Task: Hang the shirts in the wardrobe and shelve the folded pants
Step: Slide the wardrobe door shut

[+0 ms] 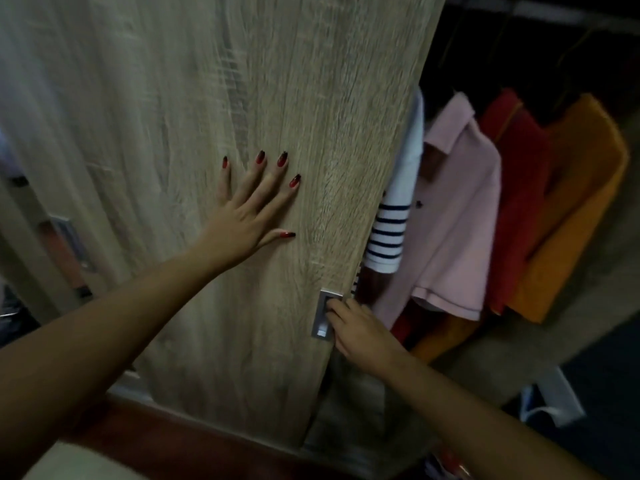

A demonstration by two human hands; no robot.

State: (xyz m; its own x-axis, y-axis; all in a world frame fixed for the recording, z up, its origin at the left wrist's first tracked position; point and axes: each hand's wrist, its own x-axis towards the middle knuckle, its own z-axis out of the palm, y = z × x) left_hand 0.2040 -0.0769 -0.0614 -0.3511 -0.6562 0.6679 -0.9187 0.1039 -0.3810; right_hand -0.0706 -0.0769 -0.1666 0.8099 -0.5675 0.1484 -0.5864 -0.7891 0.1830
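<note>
A light wood sliding wardrobe door [214, 98] fills the left and middle of the head view. My left hand [249, 213] lies flat on it with fingers spread. My right hand [360, 327] has its fingertips hooked in the door's recessed metal handle [323, 315] at the door's right edge. In the open part of the wardrobe several shirts hang in a row: a white one with navy stripes [394, 216], a pink polo [453, 209], a red one [519, 174] and an orange one [581, 188]. No folded pants are in sight.
A dark hanging rail [554, 12] runs across the top right. A beige inner wall or shelf [540, 344] lies below the shirts. Another recessed handle [69, 240] shows on a door panel at the far left. A dark red floor strip [173, 441] runs along the bottom.
</note>
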